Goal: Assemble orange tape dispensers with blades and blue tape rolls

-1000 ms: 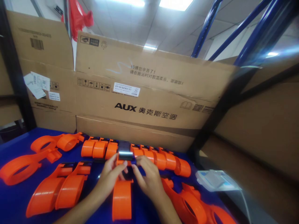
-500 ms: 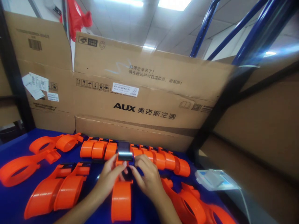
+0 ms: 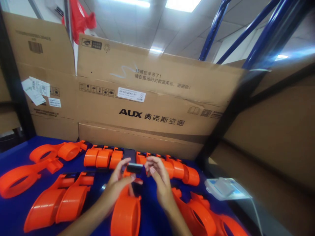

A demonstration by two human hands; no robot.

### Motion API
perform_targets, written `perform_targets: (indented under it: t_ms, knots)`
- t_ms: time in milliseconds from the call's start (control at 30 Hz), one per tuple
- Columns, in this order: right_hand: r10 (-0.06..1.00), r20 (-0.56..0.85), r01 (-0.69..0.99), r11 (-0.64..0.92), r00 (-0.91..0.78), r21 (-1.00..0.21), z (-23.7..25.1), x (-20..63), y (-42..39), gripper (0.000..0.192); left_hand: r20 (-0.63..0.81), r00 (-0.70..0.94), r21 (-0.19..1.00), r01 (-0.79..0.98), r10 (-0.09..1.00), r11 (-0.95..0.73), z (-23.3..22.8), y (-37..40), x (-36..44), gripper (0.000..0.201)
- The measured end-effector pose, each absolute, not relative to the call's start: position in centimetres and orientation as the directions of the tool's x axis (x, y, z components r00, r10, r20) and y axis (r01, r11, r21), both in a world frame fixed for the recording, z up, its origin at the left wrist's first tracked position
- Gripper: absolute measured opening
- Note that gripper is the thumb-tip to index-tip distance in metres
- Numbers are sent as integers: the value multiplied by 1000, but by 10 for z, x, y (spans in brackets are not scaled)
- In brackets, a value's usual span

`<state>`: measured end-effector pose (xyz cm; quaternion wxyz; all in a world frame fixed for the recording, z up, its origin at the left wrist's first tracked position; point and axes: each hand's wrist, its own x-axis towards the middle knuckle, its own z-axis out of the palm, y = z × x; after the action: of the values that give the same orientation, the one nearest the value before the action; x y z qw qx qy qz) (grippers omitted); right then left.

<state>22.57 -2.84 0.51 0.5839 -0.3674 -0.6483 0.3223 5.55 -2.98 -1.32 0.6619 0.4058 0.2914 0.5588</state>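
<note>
My left hand (image 3: 121,178) is closed around the neck of an orange plastic tape dispenser (image 3: 126,214). Its wide ring hangs toward me, and a dark, shiny roller (image 3: 134,168) sits across its upper end. Just right of that roller is my right hand (image 3: 158,180), its fingers loosely curved and apart, with nothing visible in them. A dark phone-like slab (image 3: 129,154) lies behind the held dispenser. Past my hands stands a row of similar orange dispensers (image 3: 103,158), partly covered by my fingers.
Two orange dispensers (image 3: 71,204) lie at the left front, with loose orange ring parts (image 3: 21,178) farther left. More orange pieces (image 3: 201,216) lie by my right forearm. A cardboard sheet (image 3: 157,98) walls the blue table's back. A clear plastic case (image 3: 226,189) sits at right.
My right hand has moved away from the dispenser to the right and its fingers have spread. The dispenser has turned in my left hand, showing more of its ring.
</note>
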Motion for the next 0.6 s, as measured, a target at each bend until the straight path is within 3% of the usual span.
perform_targets:
  t_ms: [100,200,433,600]
  knots:
    - [906,350,-59,346,-240,-936,11,221,-32,52,72,310,861,-499,948,98,-11,-34,55,78]
    - [897,275,-104,255,-345,-961,14,220,-35,54,77,388,857,-496,919,138,-9,-39,55,77]
    - [920,334,-25,336,-205,-941,0,222,-23,41,119,456,868,-479,882,131,-12,-43,55,69]
    - [905,372,37,387,-207,-921,-6,215,-21,29,113,362,915,-401,925,45,-14,-38,55,51]
